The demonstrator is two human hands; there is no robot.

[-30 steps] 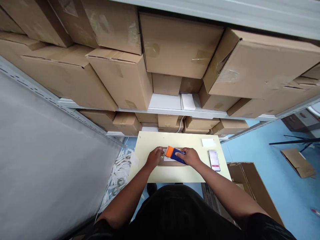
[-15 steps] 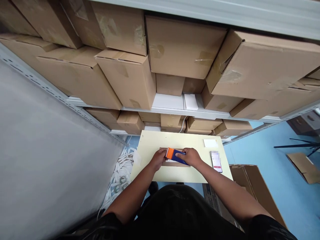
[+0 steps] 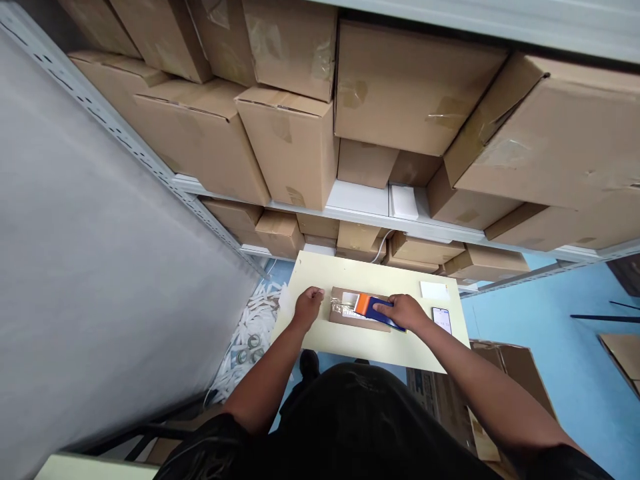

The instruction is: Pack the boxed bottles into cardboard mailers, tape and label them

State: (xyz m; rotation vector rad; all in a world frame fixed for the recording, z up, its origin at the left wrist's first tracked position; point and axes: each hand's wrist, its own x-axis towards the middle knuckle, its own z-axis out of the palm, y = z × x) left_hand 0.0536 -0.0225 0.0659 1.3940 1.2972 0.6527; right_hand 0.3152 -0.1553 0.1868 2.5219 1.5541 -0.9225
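A small brown cardboard box (image 3: 357, 319) lies on the pale yellow table, with shiny clear tape (image 3: 340, 305) across its left end and a white label (image 3: 350, 299) on top. Over its right part my right hand (image 3: 406, 311) grips a dark blue and orange tape dispenser (image 3: 373, 308), the orange end pointing left. My left hand (image 3: 309, 306) is just left of the box, apart from it. Its fingertips are pinched together, and whatever they may hold is too small to make out.
On the table's right side are a white card-like stack (image 3: 434, 291) and a phone (image 3: 441, 320). Shelves with large cardboard boxes (image 3: 395, 90) rise behind. White paper strips (image 3: 255, 323) cover the floor at left; an open carton (image 3: 520, 367) stands at right.
My left hand has moved left, off the dispenser's orange end and away from the box. The dispenser stays in my right hand over the box. The whole view has shifted.
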